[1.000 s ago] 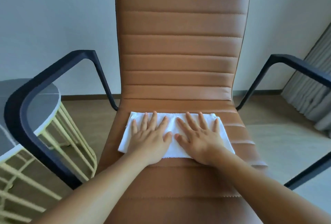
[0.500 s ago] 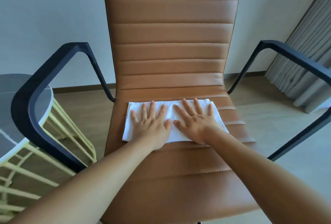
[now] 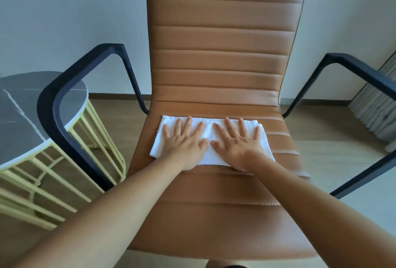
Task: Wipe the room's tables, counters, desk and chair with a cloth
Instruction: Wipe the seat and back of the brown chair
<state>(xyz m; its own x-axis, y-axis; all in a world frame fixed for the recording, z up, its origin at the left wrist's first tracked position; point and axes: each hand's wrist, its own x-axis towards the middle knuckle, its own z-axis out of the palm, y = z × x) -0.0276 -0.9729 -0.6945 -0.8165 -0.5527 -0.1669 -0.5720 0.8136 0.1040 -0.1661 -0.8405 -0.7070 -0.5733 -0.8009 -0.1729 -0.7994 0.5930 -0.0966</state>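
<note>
Pressing flat, my left hand [image 3: 183, 146] and right hand [image 3: 237, 146] lie side by side with fingers [image 3: 188, 124] straight and fanned wide, gripping nothing, thumbs nearly meeting. Directly under both palms sits the folded white cloth [image 3: 209, 131], spread across the rear of the seat; its edges show just past my outer fingers on either side and beyond my fingertips. Under the cloth is the brown ribbed chair [image 3: 220, 57], its backrest rising just ahead of my fingertips. Out to the left of my left hand curves the black left armrest [image 3: 70, 87], and well to the right of my right hand runs the right armrest [image 3: 353, 68]. Beyond the left armrest stands a round dark-topped side table [image 3: 19, 105] on pale yellow wire legs. Far right of my hands hangs a grey curtain [image 3: 377, 105]. Nothing lies between my fingers and the cloth.
</note>
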